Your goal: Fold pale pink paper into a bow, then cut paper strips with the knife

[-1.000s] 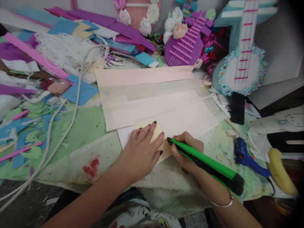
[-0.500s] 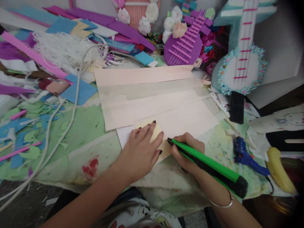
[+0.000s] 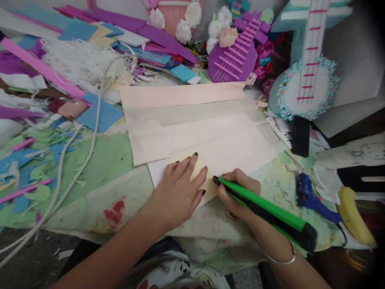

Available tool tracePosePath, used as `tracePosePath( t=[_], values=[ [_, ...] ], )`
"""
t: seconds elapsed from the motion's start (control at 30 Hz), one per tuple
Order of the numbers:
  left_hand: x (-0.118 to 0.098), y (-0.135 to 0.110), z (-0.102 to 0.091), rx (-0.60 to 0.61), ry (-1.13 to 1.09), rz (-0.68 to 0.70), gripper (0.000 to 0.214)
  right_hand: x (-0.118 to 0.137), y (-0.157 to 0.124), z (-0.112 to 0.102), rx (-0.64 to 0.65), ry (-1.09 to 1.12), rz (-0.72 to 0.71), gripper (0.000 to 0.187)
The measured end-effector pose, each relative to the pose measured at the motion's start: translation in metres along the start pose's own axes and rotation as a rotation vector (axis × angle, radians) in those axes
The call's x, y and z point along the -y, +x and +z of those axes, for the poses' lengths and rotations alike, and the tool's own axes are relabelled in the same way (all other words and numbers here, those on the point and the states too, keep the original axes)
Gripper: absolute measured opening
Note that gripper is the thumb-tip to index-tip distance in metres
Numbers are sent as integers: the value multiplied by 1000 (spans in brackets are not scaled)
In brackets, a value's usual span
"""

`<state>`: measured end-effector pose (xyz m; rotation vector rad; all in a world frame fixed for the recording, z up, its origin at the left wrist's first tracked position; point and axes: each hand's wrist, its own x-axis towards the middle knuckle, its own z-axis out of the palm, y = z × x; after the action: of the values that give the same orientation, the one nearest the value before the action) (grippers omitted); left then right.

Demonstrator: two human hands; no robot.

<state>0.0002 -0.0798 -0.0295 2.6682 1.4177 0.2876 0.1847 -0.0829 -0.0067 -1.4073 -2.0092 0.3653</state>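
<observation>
My left hand (image 3: 180, 188) lies spread on a pale yellow piece of paper (image 3: 197, 168), fingers apart and pressing it down. My right hand (image 3: 237, 190) is closed round a green and black utility knife (image 3: 264, 206). The knife's tip points left at the paper's right edge, close to my left fingers; the blade itself is too small to make out. Beneath lie large pale pink paper sheets (image 3: 186, 132), overlapping one another. A corner of white paper (image 3: 157, 170) shows left of my left hand.
Paper scraps and white string (image 3: 84, 64) heap up at the left, with a white cable (image 3: 98, 108) across them. Model instruments, one purple (image 3: 231, 60) and one light blue (image 3: 306, 88), stand behind. A black phone (image 3: 300, 136), blue glue gun (image 3: 315, 200) and banana (image 3: 355, 216) lie right.
The knife in my right hand has shifted very slightly to the right, its rear end a little lower. My left hand and the paper stay in place.
</observation>
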Motion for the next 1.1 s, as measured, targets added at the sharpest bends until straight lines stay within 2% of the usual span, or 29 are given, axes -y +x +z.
tracePosePath(
  t=[0.23,0.47,1.1],
  values=[
    [0,-1,0,-1,5,2,45,-3,-4,1,-48,-38,2,8],
    [1,0,1,-5,6,3,45,-10,-11,5,-107,-85,-57,8],
    [-1,0,1,-26,20,6,44,-7,-14,2,-123,-136,-60,8]
  ],
)
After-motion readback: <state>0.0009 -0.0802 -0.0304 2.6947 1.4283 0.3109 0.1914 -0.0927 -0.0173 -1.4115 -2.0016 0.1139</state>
